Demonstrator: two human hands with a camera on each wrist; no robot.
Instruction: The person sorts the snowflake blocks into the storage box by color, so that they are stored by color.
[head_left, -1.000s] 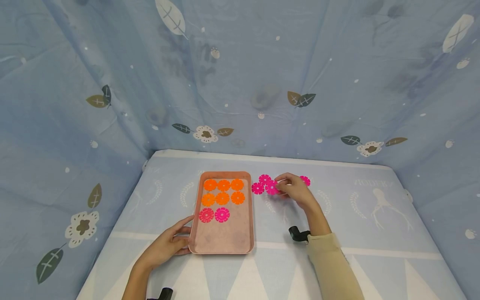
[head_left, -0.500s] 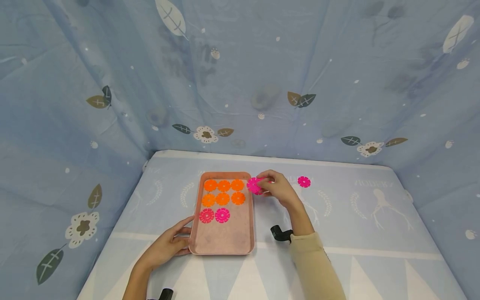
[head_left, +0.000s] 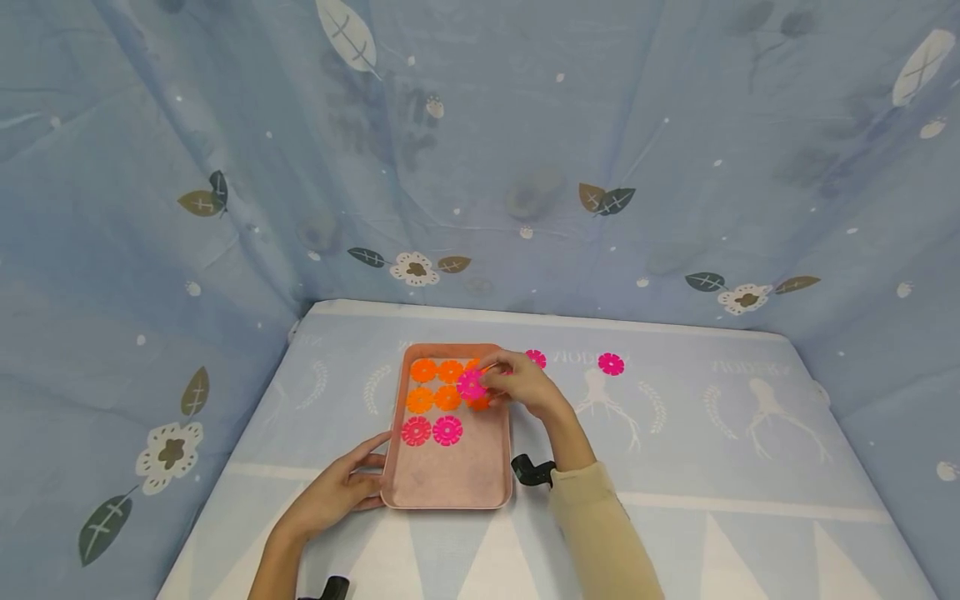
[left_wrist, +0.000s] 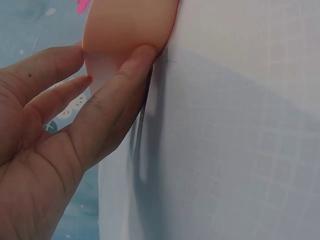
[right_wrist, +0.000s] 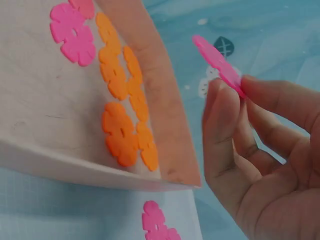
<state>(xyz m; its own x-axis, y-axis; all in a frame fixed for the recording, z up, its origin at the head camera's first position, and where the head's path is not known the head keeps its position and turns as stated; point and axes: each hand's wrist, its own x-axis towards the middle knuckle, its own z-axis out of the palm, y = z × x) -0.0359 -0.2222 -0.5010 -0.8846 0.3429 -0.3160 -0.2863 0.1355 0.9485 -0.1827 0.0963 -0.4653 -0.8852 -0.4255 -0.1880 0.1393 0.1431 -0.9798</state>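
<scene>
My right hand point(head_left: 522, 385) pinches a pink notched snowflake building disc point(head_left: 471, 385) between thumb and fingers, above the tray's upper right part. The right wrist view shows this disc point(right_wrist: 220, 65) tilted and clear of the tray. The pink rectangular tray point(head_left: 448, 487) holds several orange discs point(head_left: 420, 400) in two rows, some partly hidden by my right hand. Below them lie a coral disc point(head_left: 416, 431) and a pink disc point(head_left: 447, 430). My left hand point(head_left: 330, 497) rests at the tray's lower left side; its extended fingers and thumb point(left_wrist: 140, 62) touch the outer wall.
Right of the tray, a pink disc point(head_left: 536, 358) lies on the patterned cloth, and another pink disc point(head_left: 611, 364) lies farther right. A blue printed curtain point(head_left: 480, 167) surrounds the table. Black camera mounts point(head_left: 532, 471) sit on both wrists.
My right hand has picked up a pink disc from the group beside the tray and carried it left over the tray. The left hand has stayed at the tray's side.
</scene>
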